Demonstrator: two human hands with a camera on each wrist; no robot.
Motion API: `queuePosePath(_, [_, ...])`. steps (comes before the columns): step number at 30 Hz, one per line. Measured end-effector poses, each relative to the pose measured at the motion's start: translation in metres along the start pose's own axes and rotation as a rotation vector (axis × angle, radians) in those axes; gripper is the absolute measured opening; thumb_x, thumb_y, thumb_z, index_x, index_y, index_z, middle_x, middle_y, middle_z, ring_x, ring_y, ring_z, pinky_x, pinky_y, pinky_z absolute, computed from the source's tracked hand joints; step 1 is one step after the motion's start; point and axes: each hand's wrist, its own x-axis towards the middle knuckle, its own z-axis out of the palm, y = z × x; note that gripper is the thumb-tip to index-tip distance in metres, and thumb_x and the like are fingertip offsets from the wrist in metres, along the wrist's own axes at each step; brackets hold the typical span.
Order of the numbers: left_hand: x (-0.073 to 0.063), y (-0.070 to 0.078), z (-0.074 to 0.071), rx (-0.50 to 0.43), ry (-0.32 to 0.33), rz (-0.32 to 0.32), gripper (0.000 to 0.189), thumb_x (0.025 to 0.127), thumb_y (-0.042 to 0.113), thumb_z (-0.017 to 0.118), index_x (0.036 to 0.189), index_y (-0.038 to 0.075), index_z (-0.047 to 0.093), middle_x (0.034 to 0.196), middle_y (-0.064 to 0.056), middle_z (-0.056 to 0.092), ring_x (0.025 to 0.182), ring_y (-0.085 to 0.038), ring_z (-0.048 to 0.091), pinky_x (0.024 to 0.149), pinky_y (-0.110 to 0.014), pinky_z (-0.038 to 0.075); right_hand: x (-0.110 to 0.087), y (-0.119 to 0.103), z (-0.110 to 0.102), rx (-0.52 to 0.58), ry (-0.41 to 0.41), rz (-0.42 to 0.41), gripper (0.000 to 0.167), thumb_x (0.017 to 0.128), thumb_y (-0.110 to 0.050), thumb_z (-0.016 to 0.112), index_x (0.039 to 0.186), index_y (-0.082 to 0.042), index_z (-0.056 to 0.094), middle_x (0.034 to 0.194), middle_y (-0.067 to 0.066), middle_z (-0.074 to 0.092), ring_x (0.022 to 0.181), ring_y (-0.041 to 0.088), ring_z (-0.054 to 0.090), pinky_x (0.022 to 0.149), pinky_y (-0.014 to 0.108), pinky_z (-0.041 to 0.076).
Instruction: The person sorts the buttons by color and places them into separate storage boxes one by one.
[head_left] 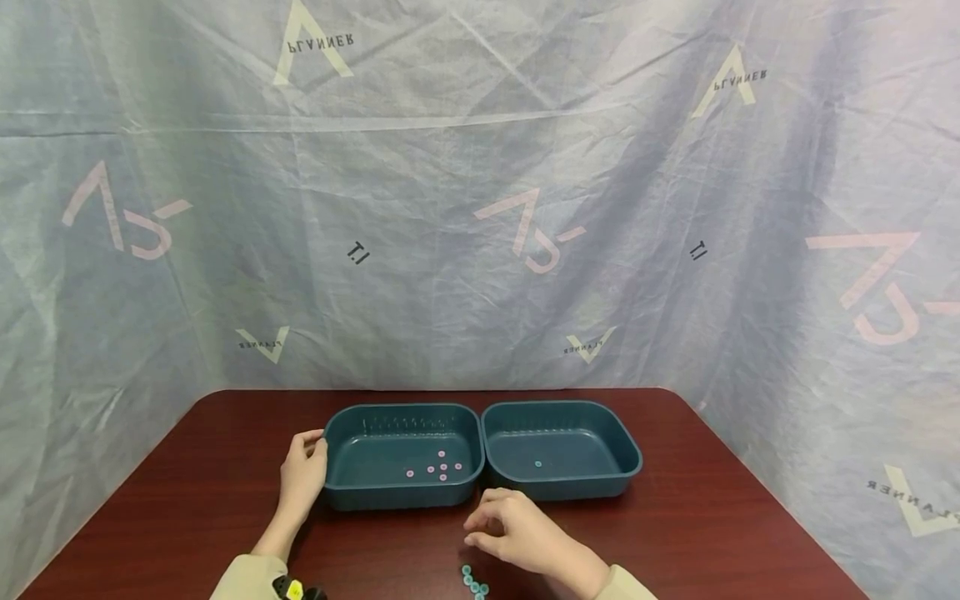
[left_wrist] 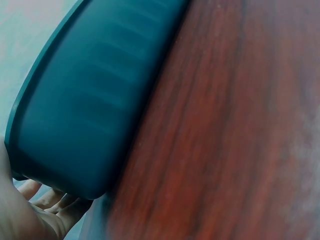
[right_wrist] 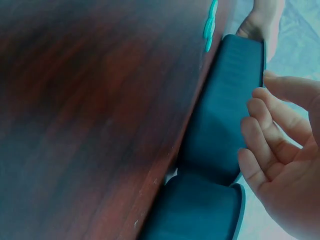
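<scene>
My left hand (head_left: 303,471) holds the left end of a dark teal tray (head_left: 390,497), its fingers bent at the corner in the left wrist view. Several small pink button-like discs (head_left: 443,467) lie inside that tray. Beside it stands a second teal tray (head_left: 577,489) with one small turquoise disc (head_left: 537,464) on its floor. My right hand (head_left: 517,533) hovers in front of where the trays meet, fingers loosely bent and thumb apart, with nothing seen between them. Several turquoise discs (head_left: 475,586) lie on the table below it, at the bottom of the head view.
The trays stand side by side toward the back of a dark red wooden table (head_left: 712,517). A grey printed cloth (head_left: 450,317) hangs behind and along both sides. A black band with a yellow mark (head_left: 295,590) shows at the left sleeve.
</scene>
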Motion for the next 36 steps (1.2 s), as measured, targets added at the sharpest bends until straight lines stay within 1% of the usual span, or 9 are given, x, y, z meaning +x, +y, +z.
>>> queuePosePath(5, [0.000,0.001,0.000,-0.003,0.011,0.000,0.046,0.101,0.028,0.029,0.136,-0.002,0.036,0.132,-0.029,0.044,0.121,-0.042,0.043,0.095,-0.054,0.035,0.001,-0.001,0.000,0.004,-0.061,0.007,0.010,0.085,-0.017,0.068,0.093,-0.014,0.074,0.083,-0.009,0.062,0.074,-0.001,0.050,0.064,0.012,0.044])
queuePosePath(12, [0.000,0.001,0.000,-0.002,0.007,0.000,0.046,0.101,0.027,0.029,0.136,-0.002,0.035,0.132,-0.029,0.043,0.121,-0.042,0.042,0.094,-0.054,0.036,0.002,-0.004,0.000,-0.002,-0.157,0.020,0.010,0.086,-0.016,0.068,0.093,-0.015,0.074,0.083,-0.010,0.061,0.071,-0.002,0.051,0.064,0.011,0.044])
queuePosePath(15, [-0.001,0.002,-0.001,-0.002,0.002,0.000,0.046,0.101,0.027,0.029,0.136,-0.002,0.035,0.133,-0.029,0.043,0.121,-0.042,0.042,0.094,-0.054,0.036,0.002,-0.005,0.000,-0.009,-0.199,0.024,0.010,0.085,-0.014,0.068,0.094,-0.014,0.074,0.082,-0.010,0.060,0.070,-0.004,0.051,0.065,0.010,0.043])
queuePosePath(18, [-0.001,0.002,-0.001,-0.002,0.000,0.000,0.046,0.101,0.027,0.028,0.136,-0.003,0.035,0.133,-0.030,0.043,0.121,-0.043,0.042,0.094,-0.055,0.036,0.002,-0.005,0.002,-0.030,-0.241,0.007,0.012,0.083,-0.010,0.069,0.094,-0.012,0.074,0.079,-0.009,0.059,0.069,-0.008,0.050,0.064,0.008,0.042])
queuePosePath(21, [-0.001,0.002,-0.001,0.003,0.007,0.001,0.046,0.101,0.027,0.029,0.136,-0.003,0.035,0.132,-0.030,0.043,0.121,-0.043,0.042,0.094,-0.055,0.036,0.002,-0.006,0.004,-0.063,-0.273,-0.035,0.015,0.080,-0.005,0.070,0.093,-0.010,0.075,0.077,-0.007,0.060,0.067,-0.010,0.050,0.060,0.005,0.041])
queuePosePath(25, [0.000,0.000,0.000,0.006,0.014,0.000,0.045,0.101,0.027,0.029,0.135,-0.002,0.036,0.132,-0.029,0.044,0.120,-0.042,0.043,0.094,-0.054,0.037,0.003,-0.006,0.006,-0.096,-0.287,-0.081,0.019,0.076,-0.001,0.071,0.093,-0.009,0.075,0.075,-0.006,0.060,0.067,-0.008,0.051,0.059,0.003,0.039])
queuePosePath(31, [0.000,-0.001,0.000,0.000,0.010,0.001,0.046,0.101,0.027,0.029,0.135,-0.002,0.036,0.132,-0.029,0.044,0.121,-0.042,0.042,0.094,-0.054,0.036,0.004,-0.004,0.008,-0.102,-0.291,-0.091,0.023,0.077,-0.003,0.072,0.098,-0.013,0.075,0.076,-0.007,0.060,0.066,-0.010,0.049,0.061,0.002,0.038])
queuePosePath(36, [0.000,-0.001,0.001,-0.008,0.012,0.000,0.045,0.101,0.028,0.029,0.135,-0.002,0.036,0.132,-0.029,0.044,0.120,-0.042,0.043,0.094,-0.054,0.036,0.005,-0.003,0.010,-0.126,-0.269,-0.125,0.021,0.075,-0.004,0.073,0.092,-0.015,0.076,0.076,-0.008,0.059,0.066,-0.011,0.048,0.061,0.001,0.037])
